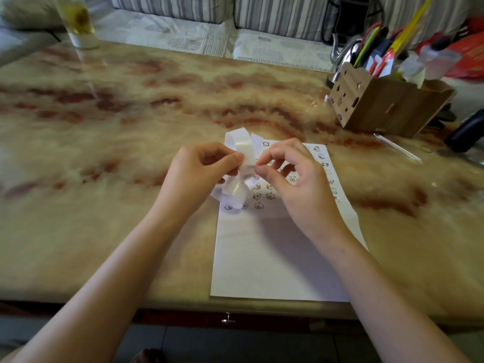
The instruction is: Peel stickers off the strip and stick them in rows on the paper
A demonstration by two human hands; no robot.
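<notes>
I take this for a home living room. A marble-patterned table [125, 106] fills my view. Behind the table runs a sofa [275, 11] with striped back cushions. At the table's far left stands a glass [77, 24] of yellowish drink, and at its far right a wooden holder [377, 103] crammed with pens.

You sit at a glossy tabletop [104, 127] veined in cream and reddish brown. A white paper [262, 258] lies flat on it at your near edge, with rows of small stickers [258, 196] on its far half. Beyond the paper, to its right, stands a wooden box [379, 103] full of pens [366, 45]. A thin clear plastic piece [398, 148] lies between box and paper. Far beyond the paper, to its left, stands a tall glass [78, 24] of yellowish liquid.
</notes>
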